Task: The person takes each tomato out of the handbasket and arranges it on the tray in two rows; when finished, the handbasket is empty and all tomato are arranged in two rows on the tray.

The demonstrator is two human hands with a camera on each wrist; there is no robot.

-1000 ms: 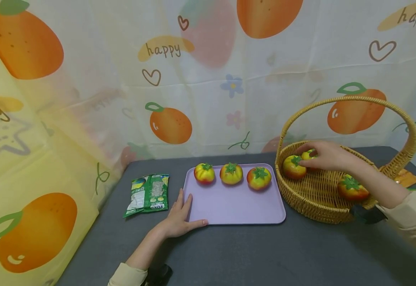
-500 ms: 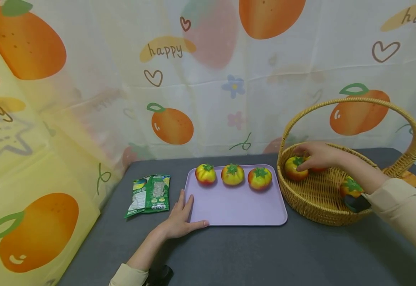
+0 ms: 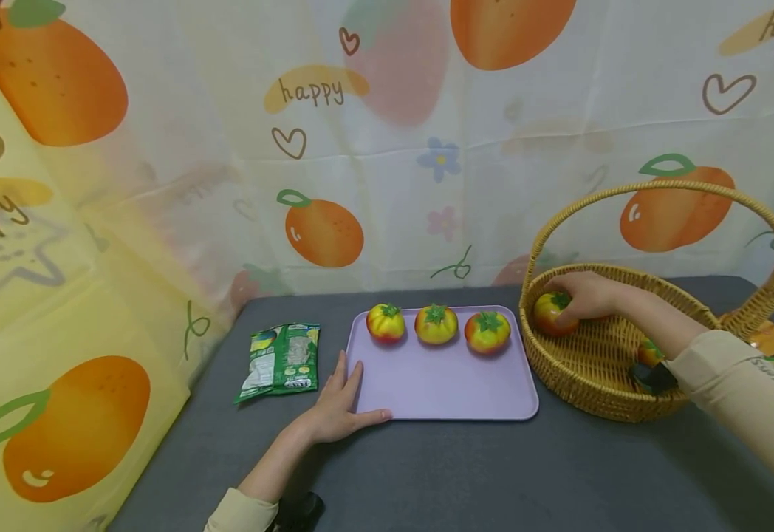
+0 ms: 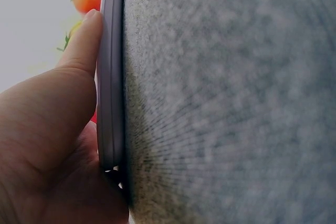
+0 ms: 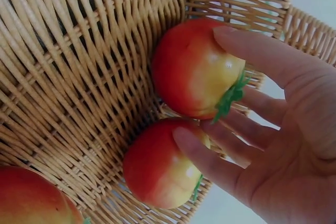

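My left hand (image 3: 335,412) rests with straight, spread fingers on the left front corner of a lilac tray (image 3: 447,388). Three red-and-yellow tomatoes with green leafy tops, a left one (image 3: 385,323), a middle one (image 3: 436,325) and a right one (image 3: 487,332), line the tray's back. Inside the wicker basket (image 3: 593,399), my right hand (image 3: 589,297) holds a tomato (image 5: 194,72) between thumb and fingers at the left wall. Against one finger lies a second tomato (image 5: 163,166), hidden behind the hand in the head view. A third tomato (image 3: 650,352) sits at the basket's right, partly covered by the wrist camera.
The basket's tall handle (image 3: 666,188) arches over my right forearm. A green packet (image 3: 283,360) lies left of the tray on the dark grey table (image 3: 440,473). An orange packet (image 3: 771,337) shows behind the basket's right side. A printed curtain (image 3: 387,177) hangs at the back.
My right hand has shifted from the rear tomato to the left one in the basket, and its thumb and fingers have come round it. The left hand stays on the tray.
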